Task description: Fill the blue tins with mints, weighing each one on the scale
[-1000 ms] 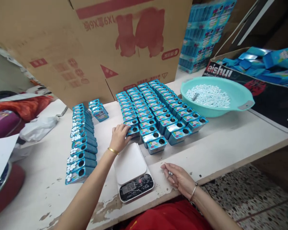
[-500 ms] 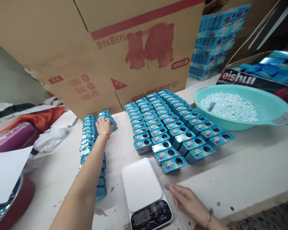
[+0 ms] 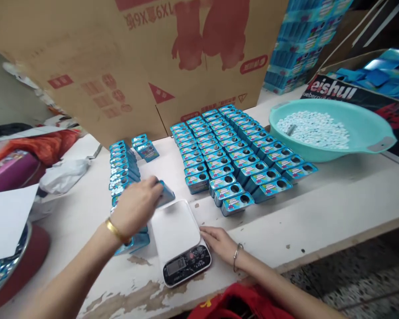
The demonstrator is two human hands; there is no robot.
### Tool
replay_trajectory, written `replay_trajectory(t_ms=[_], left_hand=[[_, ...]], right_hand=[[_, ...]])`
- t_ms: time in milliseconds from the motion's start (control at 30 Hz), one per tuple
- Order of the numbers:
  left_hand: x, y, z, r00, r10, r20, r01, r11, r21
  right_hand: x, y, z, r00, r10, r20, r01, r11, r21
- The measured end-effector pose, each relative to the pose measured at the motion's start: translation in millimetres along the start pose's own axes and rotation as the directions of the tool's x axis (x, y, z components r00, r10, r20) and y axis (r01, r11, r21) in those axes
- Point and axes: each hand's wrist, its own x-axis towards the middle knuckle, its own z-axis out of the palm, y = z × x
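My left hand, wearing a gold bangle, grips a small blue candy tin just above the back left corner of a white kitchen scale. Fingers stretched out, my right hand lies on the table against the scale's right side. A row of blue tins, several showing white candies on top, runs partly hidden behind my left forearm. Farther back, a few tins stand apart. Several rows of blue tins with dark round openings fill the table right of the scale.
A large cardboard box walls off the back. On the right stand a turquoise basin of small white candies and a dark carton of blue packs. Stacked blue packs rise behind. A red tub is at the left.
My left hand has come back from the far tins toward the scale, bringing a tin. My right hand has moved up against the scale's side. The view has tilted downward.
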Motion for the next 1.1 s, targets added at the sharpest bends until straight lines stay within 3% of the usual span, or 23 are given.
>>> replay_trajectory(t_ms=[133, 233, 300, 400, 533, 633, 767, 967, 1100], left_hand=[[-35.9, 51.1, 9.3, 0.994, 0.057, 0.088, -0.054, 0.998, -0.042], [-42.0, 64.4, 21.5, 0.994, 0.053, 0.093, -0.046, 0.996, -0.074], [-45.0, 62.8, 21.8, 0.998, 0.049, 0.029, -0.045, 0.991, -0.124], [-57.4, 49.9, 11.9, 0.989, 0.014, -0.15, -0.049, 0.97, -0.236], [-90.2, 25.1, 1.8, 0.911, -0.173, -0.374, 0.009, 0.916, -0.401], [-121.3, 14.9, 8.0, 0.858, -0.28, -0.431, 0.007, 0.845, -0.534], [-162.3, 29.7, 38.5, 0.847, -0.404, -0.347, 0.057, 0.717, -0.695], [-194.1, 90.5, 98.4, 0.85, -0.52, -0.087, 0.251, 0.543, -0.801], [-198.1, 123.9, 106.7, 0.832, -0.554, -0.02, 0.303, 0.485, -0.821]], right_hand=[[-0.2, 2.9, 0.0, 0.987, 0.141, -0.072, -0.13, 0.983, 0.132], [-11.4, 2.5, -4.3, 0.963, 0.25, -0.105, -0.219, 0.945, 0.241], [-21.3, 1.4, -8.8, 0.953, 0.284, -0.105, -0.243, 0.926, 0.289], [-34.1, -0.3, -15.7, 0.946, 0.298, -0.13, -0.225, 0.888, 0.4], [-41.9, 0.7, -20.2, 0.955, 0.271, -0.122, -0.184, 0.86, 0.476], [-43.6, 2.5, -20.0, 0.959, 0.261, -0.111, -0.18, 0.863, 0.472], [-44.2, 3.0, -19.1, 0.966, 0.239, -0.104, -0.175, 0.892, 0.418], [-38.2, 10.9, -18.2, 0.973, 0.206, -0.108, -0.167, 0.941, 0.293], [-32.6, 9.0, -18.8, 0.976, 0.18, -0.124, -0.151, 0.964, 0.217]])
